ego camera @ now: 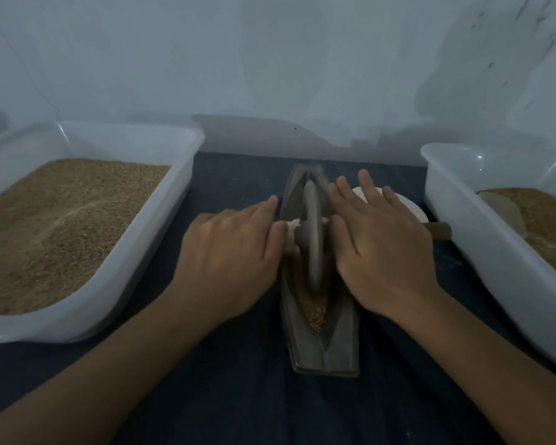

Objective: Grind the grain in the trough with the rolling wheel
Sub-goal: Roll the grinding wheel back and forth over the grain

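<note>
Head view: 2 hands, left hand (pixel 228 252), right hand (pixel 382 248), fingers straight, pressing 1 wheel (pixel 312 239); 2 tubs.

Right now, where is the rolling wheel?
The rolling wheel stands upright in the trough, centre of the head view, between the left hand and the right hand.

A pale bluish-white wall (pixel 270 59) is filling the upper half of the view, carrying soft grey shadows and, toward its upper right, a scatter of dark specks and smudges (pixel 540 30). Dim, cool light is lying over the whole scene, leaving the colours muted. Below the wall a dark navy cloth (pixel 231 396) is covering the work surface, running from the foot of the wall down to the near edge, with a few tiny pale flecks showing on it.
</note>
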`<action>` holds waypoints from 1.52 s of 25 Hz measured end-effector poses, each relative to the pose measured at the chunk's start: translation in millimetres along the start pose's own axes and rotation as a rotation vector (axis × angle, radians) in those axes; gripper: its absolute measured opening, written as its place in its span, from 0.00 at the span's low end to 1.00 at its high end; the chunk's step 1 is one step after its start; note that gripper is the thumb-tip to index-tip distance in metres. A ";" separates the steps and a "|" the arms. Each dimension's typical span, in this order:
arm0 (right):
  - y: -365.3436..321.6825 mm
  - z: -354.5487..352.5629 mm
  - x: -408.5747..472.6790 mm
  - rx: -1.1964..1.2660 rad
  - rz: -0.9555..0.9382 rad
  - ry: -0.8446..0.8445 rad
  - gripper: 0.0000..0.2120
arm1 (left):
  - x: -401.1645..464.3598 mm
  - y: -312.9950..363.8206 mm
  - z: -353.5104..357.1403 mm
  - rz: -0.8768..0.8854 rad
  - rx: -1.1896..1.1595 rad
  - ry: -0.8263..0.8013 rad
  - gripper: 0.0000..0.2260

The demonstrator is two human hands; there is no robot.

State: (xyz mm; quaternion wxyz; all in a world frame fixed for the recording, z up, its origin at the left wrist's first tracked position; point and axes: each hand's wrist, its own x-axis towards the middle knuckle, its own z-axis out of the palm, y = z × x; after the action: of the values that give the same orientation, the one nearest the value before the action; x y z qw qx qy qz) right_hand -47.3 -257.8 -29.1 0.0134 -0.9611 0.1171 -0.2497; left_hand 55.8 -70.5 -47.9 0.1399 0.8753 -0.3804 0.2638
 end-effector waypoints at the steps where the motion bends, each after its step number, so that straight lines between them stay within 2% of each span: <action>1: 2.2 0.8 5.6 0.009 0.006 -0.034 0.30 | 8.4 1.0 1.2 -0.014 0.029 -0.026 0.25; 3: 7.2 5.5 30.9 -0.014 0.041 -0.125 0.32 | 42.0 1.5 11.8 -0.026 0.132 -0.124 0.23; 6: 16.2 20.5 85.7 -0.095 0.150 -0.131 0.32 | 93.4 -9.5 30.8 -0.069 0.190 -0.316 0.20; 8: 21.1 24.7 110.6 -0.146 0.229 -0.150 0.28 | 117.2 -14.8 36.4 -0.147 0.147 -0.374 0.27; 9: 23.8 25.6 115.2 -0.148 0.245 -0.175 0.26 | 124.3 -13.7 38.1 -0.179 0.137 -0.362 0.29; 11: 26.8 25.5 105.5 -0.123 0.253 -0.204 0.23 | 123.7 -2.2 33.2 -0.201 0.137 -0.295 0.27; 14: 20.6 18.5 57.2 -0.011 0.197 -0.221 0.26 | 83.3 11.8 17.5 -0.057 0.219 -0.168 0.27; 16: 8.1 6.9 19.7 0.002 0.122 -0.103 0.30 | 39.3 10.8 8.1 -0.058 0.089 -0.058 0.26; 18: -0.9 -2.4 -6.8 -0.017 0.041 -0.009 0.30 | 3.6 9.8 -0.5 -0.091 -0.035 -0.025 0.26; 20: -0.4 -4.4 -14.4 0.008 -0.002 0.003 0.29 | -9.1 9.3 -1.4 -0.065 -0.026 -0.018 0.28; 25: 15.0 15.6 54.4 -0.017 0.091 -0.166 0.32 | 66.0 4.5 20.2 -0.108 0.153 -0.170 0.24; 28: 22.7 22.0 102.0 -0.047 0.246 -0.146 0.27 | 119.9 -3.2 35.0 -0.133 0.188 -0.288 0.19; 30: 20.6 23.0 108.9 -0.092 0.252 -0.125 0.27 | 123.5 -8.0 37.8 -0.135 0.203 -0.306 0.18; 33: 6.3 20.7 79.9 -0.104 0.140 -0.090 0.31 | 78.4 -9.0 31.0 -0.041 0.234 -0.215 0.14; 36: -1.7 5.3 26.3 0.001 0.100 -0.094 0.33 | 32.9 -1.5 13.7 -0.056 0.042 -0.059 0.21; 38: 1.2 -2.7 -4.6 0.102 0.107 -0.083 0.33 | 14.7 8.3 6.7 -0.017 0.030 0.037 0.23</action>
State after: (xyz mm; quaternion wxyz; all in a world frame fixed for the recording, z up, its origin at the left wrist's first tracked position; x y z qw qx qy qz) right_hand -52.8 -257.7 -29.0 0.0803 -0.9611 0.1547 -0.2142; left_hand 60.5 -87.8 -44.7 0.1358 0.8755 -0.3663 0.2844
